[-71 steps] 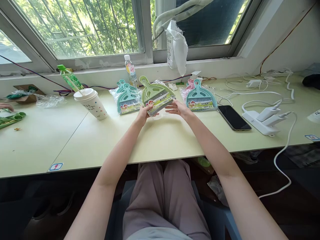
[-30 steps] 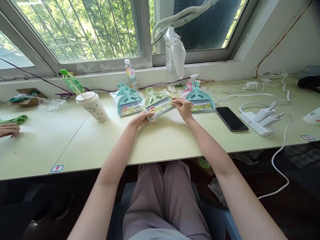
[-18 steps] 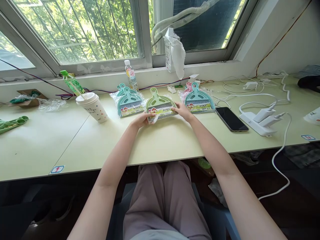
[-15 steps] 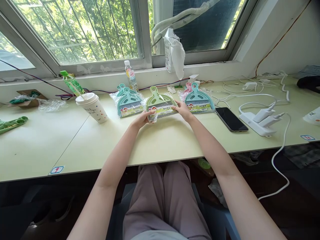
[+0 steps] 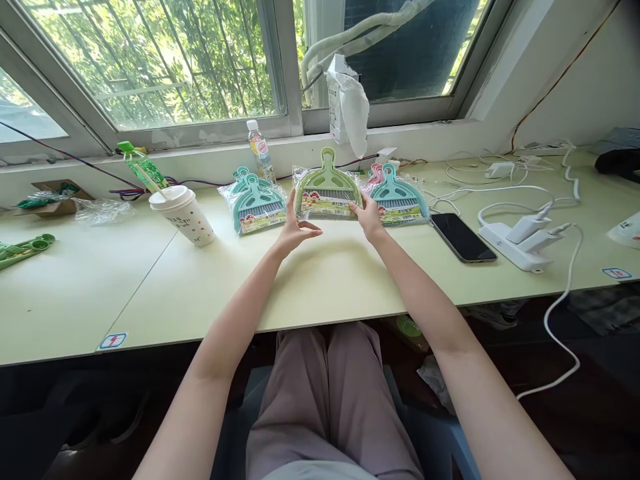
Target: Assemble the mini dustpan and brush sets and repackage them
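A green mini dustpan and brush set (image 5: 327, 180) in clear wrap stands upright toward the back of the table. My right hand (image 5: 367, 217) grips its lower right edge, thumb in front. At its lower left edge is my left hand (image 5: 296, 230), fingers apart and thumb stretched out below the package; the fingertips are at the wrap. Close by on the left, a turquoise dustpan and brush set (image 5: 257, 203) leans in plastic, with another behind it. To the right stands a second blue-turquoise set (image 5: 399, 198), with a pink set (image 5: 376, 175) partly hidden behind.
On the left are a paper cup (image 5: 183, 217) with a lid, a green-capped bottle (image 5: 145, 170) and a cardboard box (image 5: 63, 198). A clear bottle (image 5: 261, 153) stands near the window. Rightward lie a phone (image 5: 463, 238), a power strip (image 5: 515, 247) and white cables.
The green set has moved back and up between the other sets and stands more upright. My left hand has loosened from its lower edge and spread its fingers.
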### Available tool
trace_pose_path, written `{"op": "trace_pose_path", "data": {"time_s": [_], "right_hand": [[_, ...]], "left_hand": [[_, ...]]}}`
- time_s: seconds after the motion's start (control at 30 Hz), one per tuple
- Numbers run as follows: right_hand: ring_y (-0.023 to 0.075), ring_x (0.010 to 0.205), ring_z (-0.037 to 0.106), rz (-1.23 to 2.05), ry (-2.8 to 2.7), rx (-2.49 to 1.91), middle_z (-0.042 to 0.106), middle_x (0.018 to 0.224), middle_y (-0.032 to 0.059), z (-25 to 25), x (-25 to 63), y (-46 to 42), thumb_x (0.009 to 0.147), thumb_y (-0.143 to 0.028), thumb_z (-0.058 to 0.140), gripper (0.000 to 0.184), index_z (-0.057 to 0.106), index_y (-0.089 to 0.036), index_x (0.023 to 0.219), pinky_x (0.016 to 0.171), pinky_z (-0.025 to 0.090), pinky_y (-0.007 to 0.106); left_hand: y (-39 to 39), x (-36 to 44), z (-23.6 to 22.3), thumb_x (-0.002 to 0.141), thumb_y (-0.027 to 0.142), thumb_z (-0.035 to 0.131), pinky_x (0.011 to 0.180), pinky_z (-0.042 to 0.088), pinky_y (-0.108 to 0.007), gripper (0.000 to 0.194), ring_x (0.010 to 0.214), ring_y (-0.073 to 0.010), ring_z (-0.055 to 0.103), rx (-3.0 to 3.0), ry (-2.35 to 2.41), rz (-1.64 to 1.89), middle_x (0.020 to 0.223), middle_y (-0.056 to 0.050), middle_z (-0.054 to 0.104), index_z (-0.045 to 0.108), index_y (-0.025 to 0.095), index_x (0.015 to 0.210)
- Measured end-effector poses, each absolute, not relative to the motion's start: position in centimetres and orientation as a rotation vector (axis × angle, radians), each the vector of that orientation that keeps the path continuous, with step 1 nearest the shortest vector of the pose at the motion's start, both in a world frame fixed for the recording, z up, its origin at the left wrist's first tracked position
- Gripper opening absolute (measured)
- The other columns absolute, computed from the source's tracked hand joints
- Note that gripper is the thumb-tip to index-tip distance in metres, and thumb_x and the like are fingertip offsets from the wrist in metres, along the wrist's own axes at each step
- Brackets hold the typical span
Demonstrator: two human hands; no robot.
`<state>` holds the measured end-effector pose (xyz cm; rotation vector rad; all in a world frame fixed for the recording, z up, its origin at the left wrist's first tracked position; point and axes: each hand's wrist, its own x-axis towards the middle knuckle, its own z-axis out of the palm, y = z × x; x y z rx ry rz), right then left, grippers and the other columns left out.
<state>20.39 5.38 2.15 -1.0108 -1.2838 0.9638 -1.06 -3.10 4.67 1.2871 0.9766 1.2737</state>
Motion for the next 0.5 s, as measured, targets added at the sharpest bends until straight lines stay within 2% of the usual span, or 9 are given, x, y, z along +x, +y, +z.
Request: {"op": "trace_pose_path", "data": {"time_s": [0.07,0.13,0.2,0.3,0.4,0.5], "right_hand": [[0.0228,0.129,0.056,0.915,-1.301,-1.008,0.064,0.132,0.0098,2.1,20.2,5.3,0.082,-0.026,0.069,0.05,0.061,-0.022,0.131,0.114,0.043,0.044],[0.0234,0.125,0.059,0.898,-1.333,-0.994,0.067,0.127,0.009,2.2,20.0,5.1,0.082,-0.029,0.07,0.048,0.062,-0.022,0.129,0.112,0.044,0.046],[0.0236,0.126,0.059,0.887,-1.366,-0.983,0.066,0.127,0.0081,2.2,19.9,4.9,0.082,-0.031,0.071,0.05,0.061,-0.023,0.13,0.113,0.044,0.047],[0.0239,0.128,0.057,0.847,-1.418,-0.978,0.064,0.131,0.0084,2.3,19.6,4.7,0.083,-0.034,0.071,0.053,0.058,-0.024,0.133,0.114,0.043,0.047],[0.025,0.13,0.056,0.821,-1.448,-0.978,0.063,0.131,0.0091,2.1,19.4,4.7,0.084,-0.038,0.07,0.056,0.055,-0.024,0.136,0.114,0.043,0.049],[0.0264,0.131,0.055,0.822,-1.467,-0.978,0.063,0.132,0.0092,2.0,19.1,4.8,0.085,-0.041,0.069,0.058,0.053,-0.025,0.138,0.113,0.045,0.05]], "left_hand": [[-2.7,-0.8,4.4,0.074,0.023,0.078,0.071,0.057,-0.022,0.097,0.078,-0.0109,0.072,1.285,1.023,1.336,0.147,-0.012,0.051,0.025,0.039,0.154],[-2.1,-0.9,4.0,0.081,0.027,0.072,0.065,0.056,-0.021,0.085,0.068,-0.0088,0.07,1.256,1.066,1.38,0.141,-0.01,0.056,0.027,0.037,0.152],[-1.4,-1.1,3.7,0.088,0.033,0.065,0.059,0.054,-0.02,0.066,0.061,-0.0085,0.069,1.205,1.112,1.407,0.128,-0.008,0.064,0.036,0.032,0.147],[-0.7,-1.5,3.3,0.092,0.039,0.06,0.052,0.051,-0.019,0.04,0.056,-0.0093,0.067,1.148,1.177,1.417,0.107,-0.007,0.07,0.054,0.023,0.127],[-0.2,-1.9,3.0,0.091,0.041,0.061,0.051,0.051,-0.019,0.031,0.057,-0.01,0.067,1.117,1.221,1.429,0.096,-0.004,0.069,0.059,0.021,0.115],[0.3,-2.1,2.6,0.092,0.041,0.058,0.058,0.057,-0.022,0.025,0.069,-0.0128,0.069,1.104,1.255,1.484,0.093,-0.004,0.067,0.058,0.021,0.108]]}}
